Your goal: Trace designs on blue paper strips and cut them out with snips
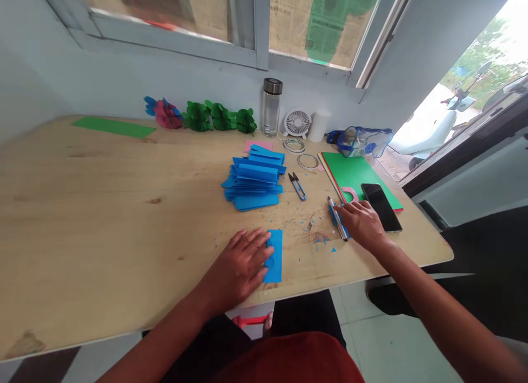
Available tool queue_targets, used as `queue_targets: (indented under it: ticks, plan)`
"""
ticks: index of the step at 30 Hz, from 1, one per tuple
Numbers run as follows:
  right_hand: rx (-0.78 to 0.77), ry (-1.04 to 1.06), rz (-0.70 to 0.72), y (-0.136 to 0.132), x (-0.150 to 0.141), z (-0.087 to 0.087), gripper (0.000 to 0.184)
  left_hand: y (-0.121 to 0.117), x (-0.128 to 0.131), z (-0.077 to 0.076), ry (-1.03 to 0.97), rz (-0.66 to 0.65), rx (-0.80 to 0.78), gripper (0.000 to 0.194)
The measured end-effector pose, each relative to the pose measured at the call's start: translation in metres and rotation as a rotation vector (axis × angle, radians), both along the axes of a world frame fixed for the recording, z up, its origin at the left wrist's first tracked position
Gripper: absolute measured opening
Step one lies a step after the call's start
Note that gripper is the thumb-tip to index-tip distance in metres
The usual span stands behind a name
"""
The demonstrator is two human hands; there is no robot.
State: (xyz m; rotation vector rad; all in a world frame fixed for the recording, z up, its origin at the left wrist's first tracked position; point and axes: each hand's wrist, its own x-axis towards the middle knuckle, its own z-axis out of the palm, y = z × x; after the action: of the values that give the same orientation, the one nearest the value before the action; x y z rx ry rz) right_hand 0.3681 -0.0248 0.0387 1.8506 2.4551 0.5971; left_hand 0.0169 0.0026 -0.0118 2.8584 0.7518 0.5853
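Observation:
My left hand (243,264) lies flat with its fingers spread, pressing the left part of a small blue paper strip (275,262) onto the table near the front edge. Faint curved outlines show on the strip beside the fingertips. To the right, my right hand (361,222) has its fingers bent and closed at a white pen (339,222) with dark ends. The pen slants over some blue paper pieces (332,213), partly covered by the hand. A stack of folded blue paper strips (256,179) sits beyond my left hand, with blue-handled thread snips (297,186) beside it.
Paper scraps (319,237) dot the wooden table (103,223). A phone (381,207) and green sheets (355,168) lie at right, near a clear pouch (365,142). Tape rolls (307,162), a fan (297,122), a bottle (271,108) and green paper shapes (220,116) stand behind.

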Motion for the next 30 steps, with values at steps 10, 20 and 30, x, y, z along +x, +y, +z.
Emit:
queue_targets:
  ticks: [10,20,30]
  plan:
    - [-0.199,-0.055,0.268,0.024,0.012,0.001,0.023,-0.001,0.001,0.004,0.054,0.002,-0.046,0.031]
    - [0.098,0.200,0.202,0.022,0.017,0.028,0.024,-0.002,0.000,0.005,0.052,0.007,-0.072,0.029]
    - [-0.035,1.587,-0.040,-0.017,-0.146,-0.011,0.019,-0.002,-0.001,0.003,0.041,0.020,-0.061,0.027]
